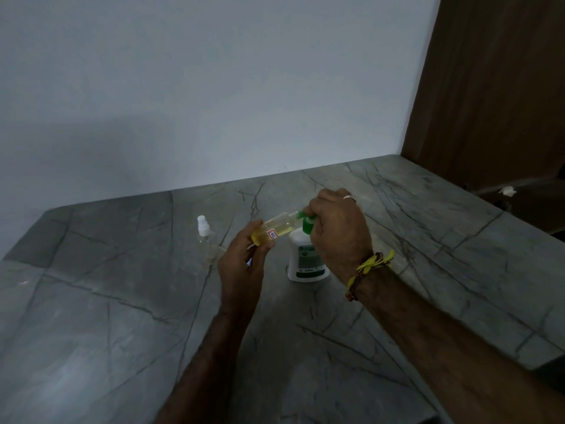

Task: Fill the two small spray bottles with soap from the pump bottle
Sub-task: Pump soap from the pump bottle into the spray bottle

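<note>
Near the middle of the grey veined bench [128,316], the left hand [244,264] keeps its grip closed round the lower end of a small spray bottle [276,229], thumb and fingers curled about it just beside a red-edged sticker. This bottle has no cap on, lies tilted almost level, and holds yellowish liquid along most of its length; its open neck points toward 2 o'clock and meets the green pump head [307,220] of the pump bottle [307,260]. The pump bottle stands upright on the bench, white with a green label, directly at 4 o'clock from the held bottle. The right hand [339,231] comes over the pump from 4 o'clock, its grip closed on the pump head with fingers curled down over the top; whether the pump is pressed fully down I cannot tell. A ring shows on one finger, and a yellow thread band [371,266] circles the right wrist. At 9 o'clock from the hands, the second spray bottle [204,232] stands upright on the bench, clear, with its white spray cap on, well apart from the left hand. A brown wooden panel [495,87] rises at 2 o'clock.
</note>
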